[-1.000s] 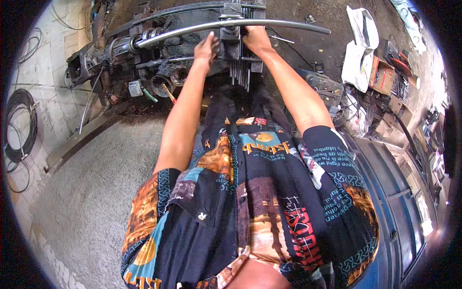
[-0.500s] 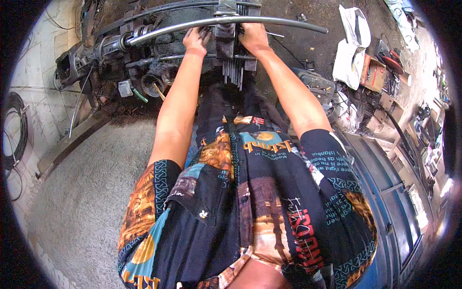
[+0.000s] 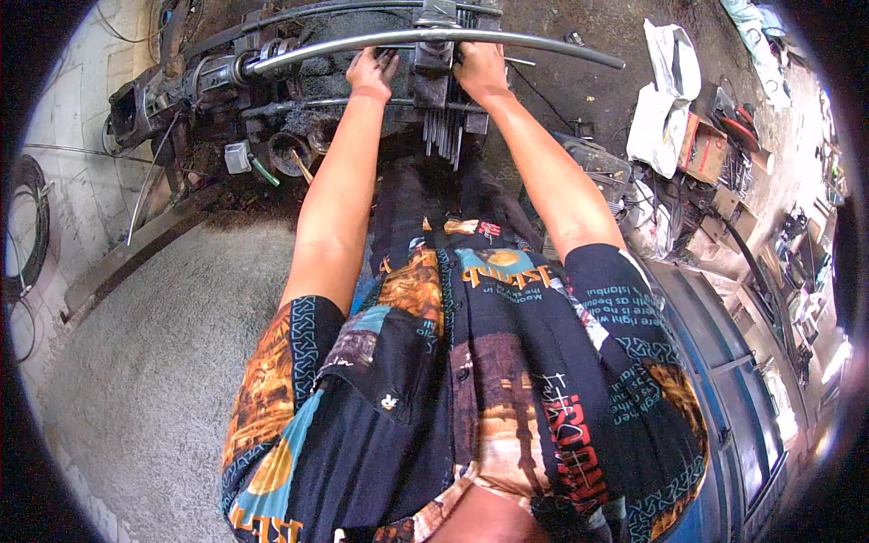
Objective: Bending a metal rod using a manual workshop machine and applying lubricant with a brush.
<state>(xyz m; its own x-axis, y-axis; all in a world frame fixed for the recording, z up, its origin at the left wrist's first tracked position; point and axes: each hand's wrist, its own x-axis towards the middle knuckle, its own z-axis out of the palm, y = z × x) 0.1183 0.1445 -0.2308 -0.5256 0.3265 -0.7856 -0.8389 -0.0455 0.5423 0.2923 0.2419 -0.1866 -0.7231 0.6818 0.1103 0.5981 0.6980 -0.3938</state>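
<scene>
Both hands are at a dark, greasy metal machine with a long bare metal bar [image 3: 362, 42] arching across it. My left hand [image 3: 371, 74] is just below this bar, left of the machine's upright block [image 3: 434, 63]. Its fingers are curled and dark with grime; what they grip, if anything, is hidden. My right hand [image 3: 482, 71] is closed against the block's right side, its fingertips partly covered by the bar and block. A thin light rod [image 3: 520, 61] sticks out just right of that hand. Several thin metal rods [image 3: 444, 140] hang in a row beneath the block.
At left are a cylindrical machine part [image 3: 217, 80], a small pale box with a green piece [image 3: 238, 157], and a coil of black cable [image 3: 29, 226]. To the right lie white sacks [image 3: 665, 100], a cardboard box [image 3: 704, 149] and blue metal panels [image 3: 724, 362].
The whole view has shifted slightly, so the machine sits a little further right. Both hands keep nearly the same place at the block.
</scene>
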